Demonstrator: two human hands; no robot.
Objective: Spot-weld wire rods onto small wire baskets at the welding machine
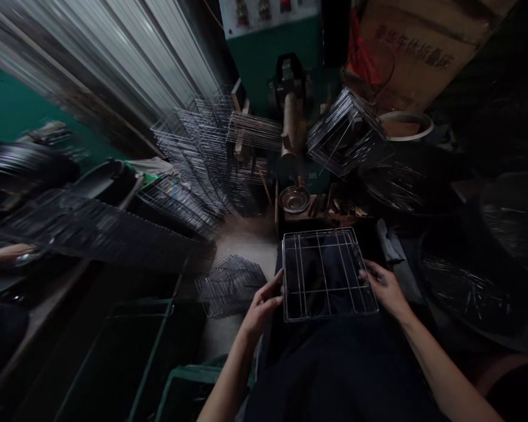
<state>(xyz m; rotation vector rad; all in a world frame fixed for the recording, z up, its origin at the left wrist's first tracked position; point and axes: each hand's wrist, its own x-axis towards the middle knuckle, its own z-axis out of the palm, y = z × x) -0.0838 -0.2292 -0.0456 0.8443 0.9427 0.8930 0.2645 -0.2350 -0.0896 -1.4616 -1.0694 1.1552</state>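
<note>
A square wire rack [318, 289] of thin metal rods is held above my lap, lying nearly flat. My left hand [263, 302] grips its left edge between thumb and fingers. On the opposite edge, my right hand [385, 287] has its fingers closed round the frame. Beyond the rack stands a green machine [257, 64] with a metal arm [290, 117] pointing towards me. A small round metal bowl [294, 200] sits on the ledge under that arm.
Stacked wire racks [198, 146] rise left of the machine, and a smaller pile [231, 284] lies on the floor. Right of it are more wire frames [345, 132] and dark tubs of metal rods [466, 287]. Another person's hand [9, 253] shows at far left.
</note>
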